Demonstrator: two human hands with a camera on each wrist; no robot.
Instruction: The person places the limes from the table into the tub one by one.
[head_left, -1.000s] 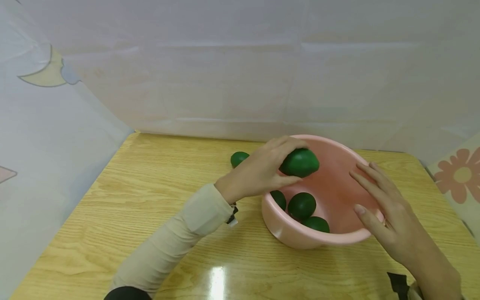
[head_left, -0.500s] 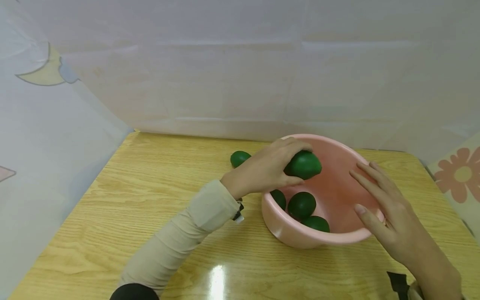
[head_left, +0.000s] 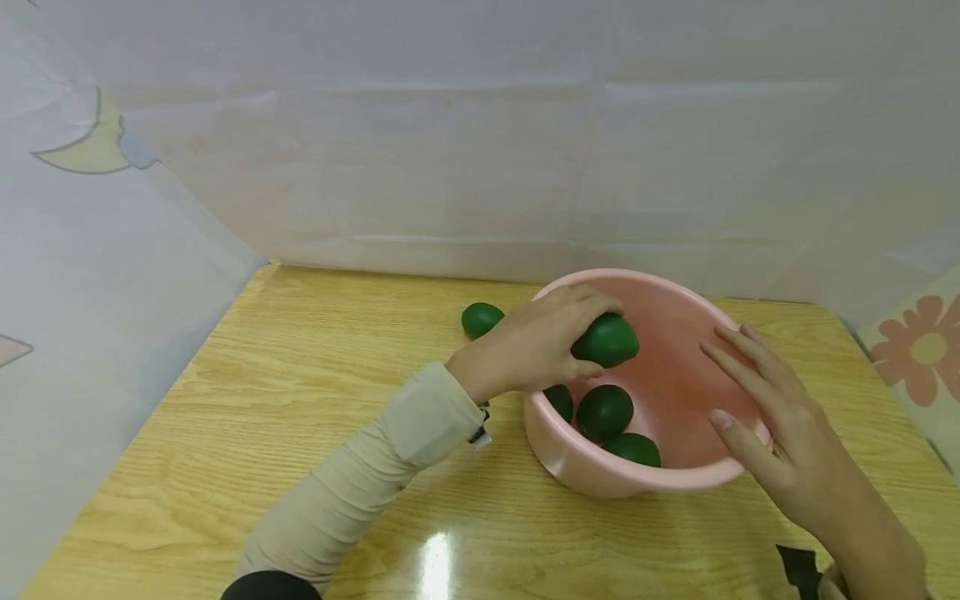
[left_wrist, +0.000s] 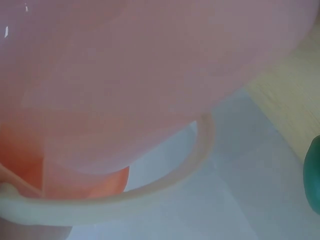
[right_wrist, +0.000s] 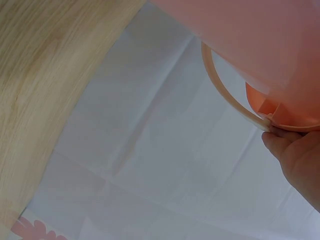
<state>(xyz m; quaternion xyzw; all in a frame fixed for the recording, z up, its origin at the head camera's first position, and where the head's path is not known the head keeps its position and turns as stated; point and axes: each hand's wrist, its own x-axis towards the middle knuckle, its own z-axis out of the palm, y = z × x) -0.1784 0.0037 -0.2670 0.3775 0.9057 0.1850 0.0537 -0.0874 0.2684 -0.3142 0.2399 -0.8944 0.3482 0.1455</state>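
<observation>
In the head view my left hand [head_left: 536, 337] holds a green lime [head_left: 607, 340] over the left part of a pink bucket [head_left: 592, 471], thumb and fingers round its near end. Several other green limes [head_left: 604, 412] lie at the bottom of the bucket, on its left side. One more lime [head_left: 482, 319] rests on the table behind the left wrist. My right hand [head_left: 783, 417] is at the bucket's right rim, fingers extended and apart. The right wrist view shows this hand [right_wrist: 302, 157] touching the rim near the handle's joint.
The bucket stands on a wooden table [head_left: 315, 417], toward its right side. A pale handle [left_wrist: 165, 185] curves from the bucket in the left wrist view. Light sheeting [head_left: 465, 167] with printed shapes rises behind the table and at its sides.
My left hand has moved slightly right, then down with the lime, lower into the bucket's mouth. The right hand and the bucket stay where they were.
</observation>
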